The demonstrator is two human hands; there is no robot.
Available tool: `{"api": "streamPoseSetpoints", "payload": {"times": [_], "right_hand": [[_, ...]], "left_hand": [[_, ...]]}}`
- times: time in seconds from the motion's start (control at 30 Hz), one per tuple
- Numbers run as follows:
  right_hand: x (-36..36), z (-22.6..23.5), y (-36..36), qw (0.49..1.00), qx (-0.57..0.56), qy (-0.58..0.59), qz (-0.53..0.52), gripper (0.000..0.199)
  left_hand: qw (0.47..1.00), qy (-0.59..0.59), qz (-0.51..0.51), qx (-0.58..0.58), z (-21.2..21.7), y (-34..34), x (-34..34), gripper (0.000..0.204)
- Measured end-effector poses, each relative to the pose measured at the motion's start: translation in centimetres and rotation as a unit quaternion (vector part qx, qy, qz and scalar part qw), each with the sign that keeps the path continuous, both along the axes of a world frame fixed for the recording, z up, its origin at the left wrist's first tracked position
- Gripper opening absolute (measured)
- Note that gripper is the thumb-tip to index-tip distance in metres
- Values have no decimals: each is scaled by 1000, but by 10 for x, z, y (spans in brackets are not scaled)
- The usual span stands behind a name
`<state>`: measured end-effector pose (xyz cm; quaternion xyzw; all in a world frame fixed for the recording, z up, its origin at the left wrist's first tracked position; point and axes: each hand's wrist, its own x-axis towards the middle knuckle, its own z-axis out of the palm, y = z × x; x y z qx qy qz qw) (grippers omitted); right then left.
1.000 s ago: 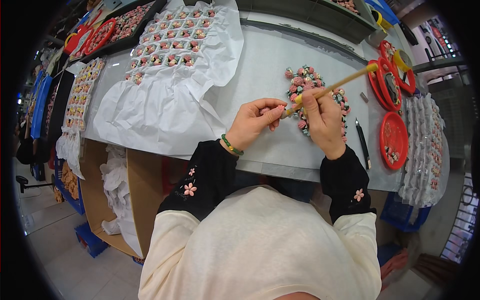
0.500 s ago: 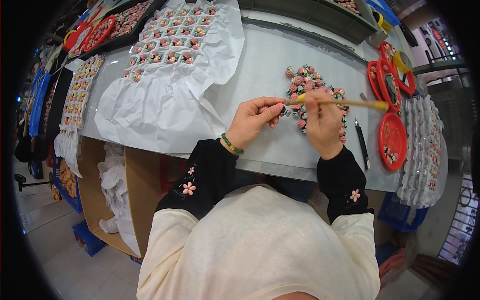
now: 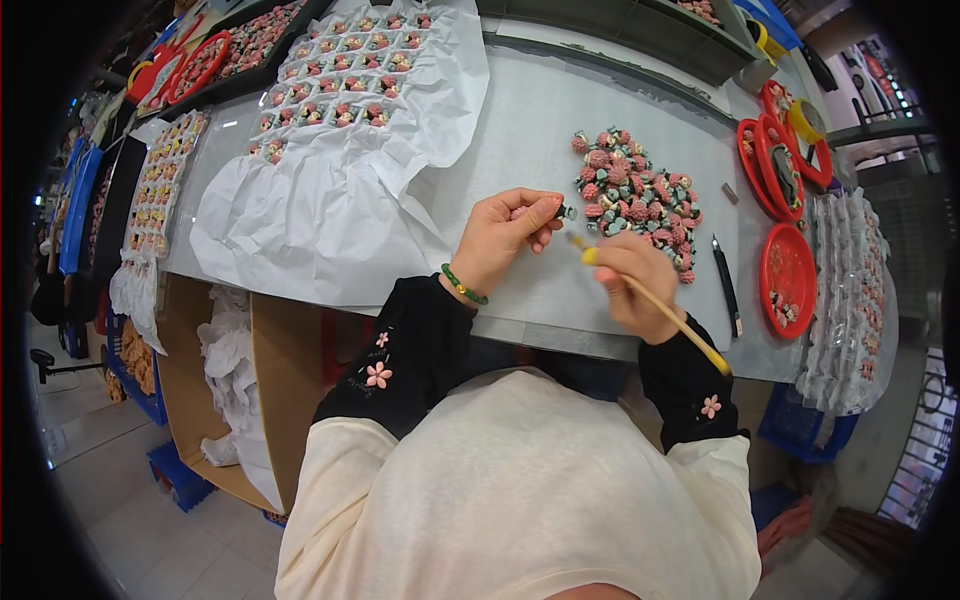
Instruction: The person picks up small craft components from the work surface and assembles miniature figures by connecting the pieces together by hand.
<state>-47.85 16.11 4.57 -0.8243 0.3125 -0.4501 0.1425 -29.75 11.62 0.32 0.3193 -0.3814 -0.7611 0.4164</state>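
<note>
My left hand (image 3: 508, 228), with a green bracelet at the wrist, pinches a small pink and dark-green figurine (image 3: 566, 212); the fingers hide most of it. My right hand (image 3: 640, 285) is closed round a paintbrush (image 3: 678, 318) with a wooden handle, its yellow band and bristles pointing toward the left hand. A small gap parts the brush tip from the figurine. Just beyond both hands lies a loose pile of similar pink and grey-green figurines (image 3: 640, 200) on the white-covered table (image 3: 500, 150). Right of the right hand rests a black pen-like tool (image 3: 725, 285).
White trays of figurines (image 3: 345, 75) stand on crumpled white paper (image 3: 310, 220) at the far left. Red dishes (image 3: 788, 280) and stacked clear trays (image 3: 845, 300) line the right side. A grey bin (image 3: 640, 40) borders the back. Below left is a cardboard box (image 3: 275, 390) with paper inside.
My right hand has lowered and turned, swinging the brush handle from pointing right to pointing down toward me. The brush tip has drawn away from the figurine. My left hand stays nearly still.
</note>
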Motion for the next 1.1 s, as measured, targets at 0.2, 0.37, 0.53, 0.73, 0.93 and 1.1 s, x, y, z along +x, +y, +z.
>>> {"api": "streamPoseSetpoints", "payload": {"times": [0.2, 0.37, 0.53, 0.73, 0.93, 1.1], "right_hand": [[-52, 13, -1, 978, -66, 74, -184, 13], [-107, 23, -1, 943, -75, 176, -273, 15], [-148, 30, -12, 902, -98, 275, -318, 21], [-132, 33, -14, 945, -50, 137, -292, 14], [-52, 36, 8, 987, 85, -10, -135, 12], [2, 23, 2, 996, 57, 16, -63, 10]], "left_hand": [[999, 30, -14, 0, 3, 0, -2, 28], [999, 42, -26, -8, 5, -1, -3, 28], [999, 26, -8, -16, 2, 0, -3, 27], [999, 31, 0, -8, 1, 0, -2, 26], [1000, 7, -21, -15, 3, -1, -5, 27], [999, 23, -22, -23, 1, 1, -3, 25]]}}
